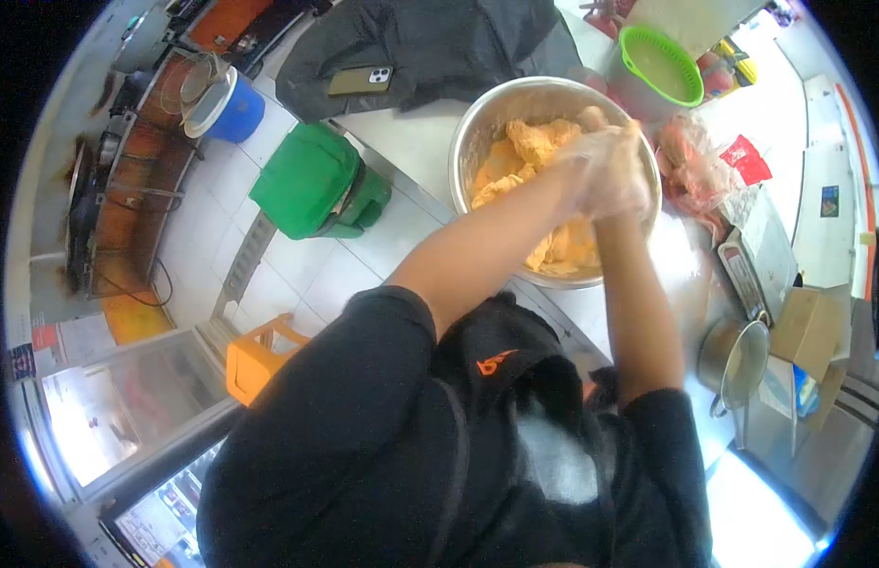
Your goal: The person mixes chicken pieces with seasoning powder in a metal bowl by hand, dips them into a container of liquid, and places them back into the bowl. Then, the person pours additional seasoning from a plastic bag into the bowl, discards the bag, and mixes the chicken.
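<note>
A large metal bowl [461,156] stands at the edge of the table in front of me. Inside it lie lumpy orange-yellow coated pieces [539,142] with loose powder around them. My left hand [591,159] and my right hand [629,185] meet above the right side of the bowl, one overlapping the other. Both look pale, as if coated or in thin clear gloves. Motion smears the fingers, so what they hold, if anything, is hidden.
A phone [360,81] lies on black sheeting [430,47] behind the bowl. A green basket [659,66], a plastic bag [687,166], a scale [747,265] and a pot [733,364] stand to the right. On the floor at left is a green bin [312,180].
</note>
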`<state>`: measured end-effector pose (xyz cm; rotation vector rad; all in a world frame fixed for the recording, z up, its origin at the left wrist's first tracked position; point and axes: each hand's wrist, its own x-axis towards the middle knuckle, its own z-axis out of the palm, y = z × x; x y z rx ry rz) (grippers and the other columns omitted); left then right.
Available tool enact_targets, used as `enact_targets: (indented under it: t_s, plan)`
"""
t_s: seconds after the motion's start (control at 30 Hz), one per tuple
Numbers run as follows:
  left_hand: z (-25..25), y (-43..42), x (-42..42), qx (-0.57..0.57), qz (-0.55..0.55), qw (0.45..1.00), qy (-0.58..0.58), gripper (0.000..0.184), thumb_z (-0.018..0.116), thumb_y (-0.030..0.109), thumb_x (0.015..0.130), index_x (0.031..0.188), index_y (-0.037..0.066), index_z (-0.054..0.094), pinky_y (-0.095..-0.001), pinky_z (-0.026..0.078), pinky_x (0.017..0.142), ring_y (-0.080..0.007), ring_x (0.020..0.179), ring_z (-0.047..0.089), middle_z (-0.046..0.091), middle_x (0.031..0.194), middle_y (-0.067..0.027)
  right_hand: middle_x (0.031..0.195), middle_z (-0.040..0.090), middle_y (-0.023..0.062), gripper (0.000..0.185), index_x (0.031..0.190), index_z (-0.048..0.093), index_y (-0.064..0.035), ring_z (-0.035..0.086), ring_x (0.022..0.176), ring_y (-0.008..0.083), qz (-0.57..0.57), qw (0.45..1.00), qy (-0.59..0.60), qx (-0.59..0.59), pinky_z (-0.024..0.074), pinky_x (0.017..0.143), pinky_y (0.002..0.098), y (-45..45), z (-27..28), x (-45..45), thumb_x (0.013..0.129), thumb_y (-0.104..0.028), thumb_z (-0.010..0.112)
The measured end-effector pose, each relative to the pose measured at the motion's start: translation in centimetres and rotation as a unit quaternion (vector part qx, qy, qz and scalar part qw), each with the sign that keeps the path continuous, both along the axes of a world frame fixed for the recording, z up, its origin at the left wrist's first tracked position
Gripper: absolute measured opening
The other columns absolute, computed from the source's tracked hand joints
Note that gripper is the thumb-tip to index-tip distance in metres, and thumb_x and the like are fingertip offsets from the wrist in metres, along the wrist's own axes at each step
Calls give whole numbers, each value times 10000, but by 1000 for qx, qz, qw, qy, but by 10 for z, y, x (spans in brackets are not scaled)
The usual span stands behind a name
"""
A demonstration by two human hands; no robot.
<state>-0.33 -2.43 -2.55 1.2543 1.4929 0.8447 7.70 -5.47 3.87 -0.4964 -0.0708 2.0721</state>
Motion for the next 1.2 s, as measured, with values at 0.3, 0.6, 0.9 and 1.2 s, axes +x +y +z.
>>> enact_targets:
  t_s: [0.3, 0.6, 0.9, 1.2]
  plan:
    - [27, -3, -24, 109, 70, 991, 21, 249, 559, 243, 930, 1109, 86, 632, -400, 509, 868, -317, 994, 660, 683, 1062, -133, 1294, 587, 145, 610, 1486, 393, -73, 594, 1135, 269, 135, 690, -579, 413, 508, 950, 361, -9, -53, 21, 1014, -449, 477]
    - [89, -64, -56, -98, 55, 987, -116, 443, 559, 472, 972, 1079, 66, 701, -349, 494, 778, -225, 820, 628, 671, 900, -141, 1564, 307, 229, 889, 1546, 300, -118, 305, 1398, 483, 90, 130, -799, 580, 239, 1147, 534, -21, -27, 3, 846, -581, 594]
    - [27, -24, -83, 146, -32, 900, 409, 360, 517, 357, 971, 1018, 64, 721, -479, 526, 802, -378, 866, 677, 711, 950, -180, 1546, 336, 214, 692, 1518, 325, -92, 250, 1473, 342, 237, 251, -740, 577, 122, 1193, 546, -70, -14, 13, 897, -306, 544]
    - [63, -46, -132, 430, -33, 785, 446, 558, 599, 539, 894, 1331, 192, 608, -526, 386, 1058, -345, 1272, 520, 563, 1383, -155, 1106, 643, 203, 258, 1086, 656, -37, 620, 1036, 366, 219, 204, -765, 570, 501, 833, 444, -92, -1, 61, 830, -68, 646]
